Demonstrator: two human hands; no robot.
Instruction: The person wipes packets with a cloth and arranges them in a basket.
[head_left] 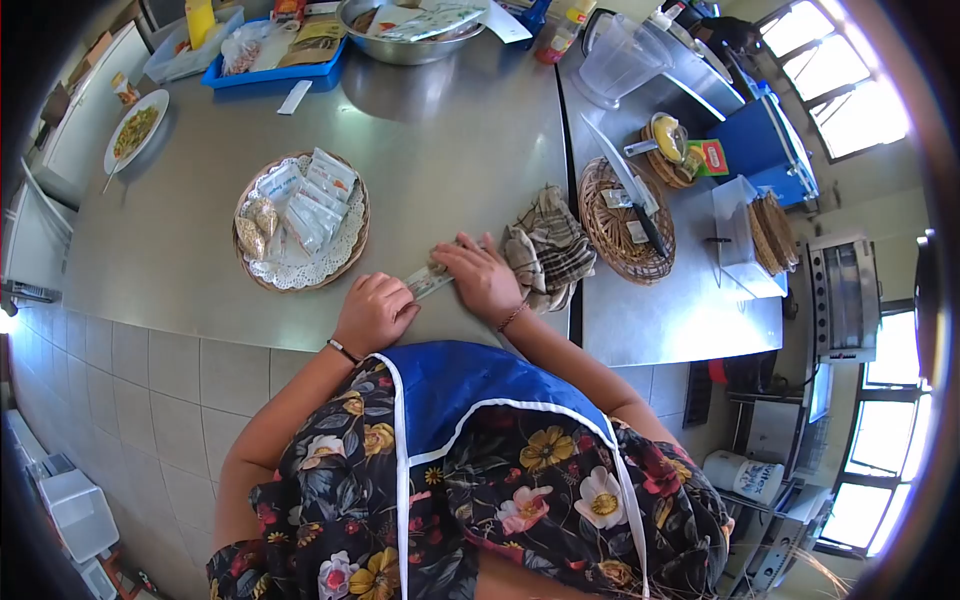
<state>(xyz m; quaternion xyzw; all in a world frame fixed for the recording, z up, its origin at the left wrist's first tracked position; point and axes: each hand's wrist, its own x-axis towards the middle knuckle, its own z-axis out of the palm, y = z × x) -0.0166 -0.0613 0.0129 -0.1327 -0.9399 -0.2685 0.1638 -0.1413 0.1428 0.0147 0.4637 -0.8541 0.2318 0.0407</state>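
A narrow, pale printed sachet [430, 281] lies slantwise on the steel table between my two hands. My left hand [375, 314] is closed at its near end, fingers curled and knuckles up. At the far end my right hand [482, 280] grips the sachet from above, some of its fingers fanned out, and part of the sachet is hidden under them. Left of my hands stands a round wicker basket [362, 240] lined with a white doily, holding several similar sachets [318, 208] and small bags of grain-like bits [257, 228]. A crumpled checked cloth [550, 248] is just right of my right hand.
A knife [640, 205] lies across a wicker tray [597, 240] on the right-hand table. A clear jug [622, 62] stands behind it. Along the back are a metal bowl [410, 48], a blue tray [272, 76] and a plate of food [136, 131].
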